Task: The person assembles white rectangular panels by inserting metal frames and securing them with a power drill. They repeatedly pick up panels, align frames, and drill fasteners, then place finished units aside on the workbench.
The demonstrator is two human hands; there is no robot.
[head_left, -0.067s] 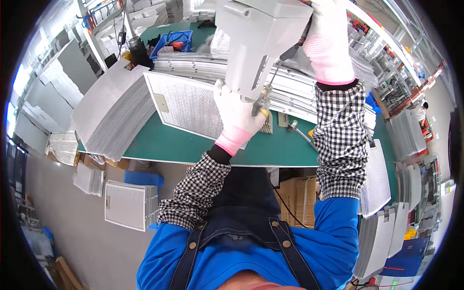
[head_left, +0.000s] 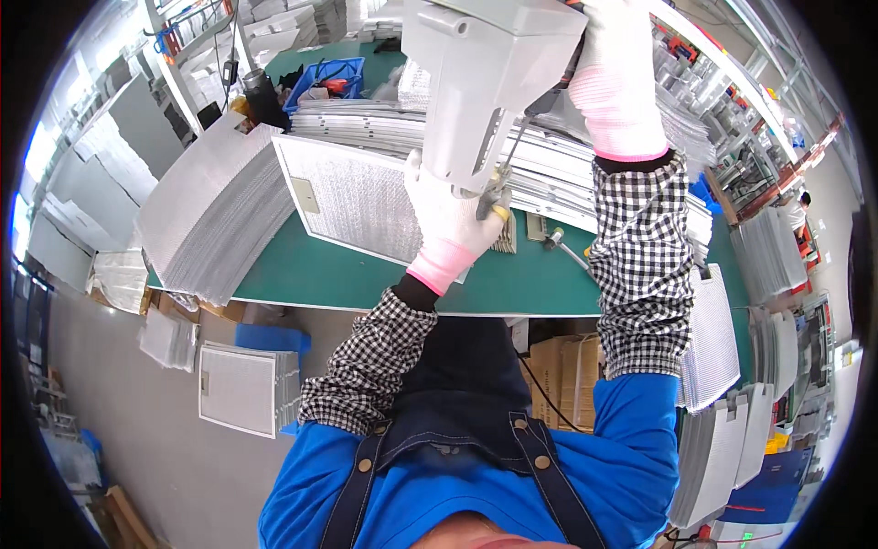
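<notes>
Left hand [head_left: 450,209] at panel [head_left: 358,197], right hand [head_left: 617,37] by machine [head_left: 498,82] — can't tell either grip. Best keep panel steady.

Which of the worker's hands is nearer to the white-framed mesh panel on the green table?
Left. The left hand overlaps the right side of the mesh panel in view; the right hand is farther off, up beside the grey machine.

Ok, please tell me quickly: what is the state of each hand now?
Left hand: partly curled by the grey machine; grip unclear.
Right hand: fingers mostly hidden, beside the machine; cannot tell.
</notes>
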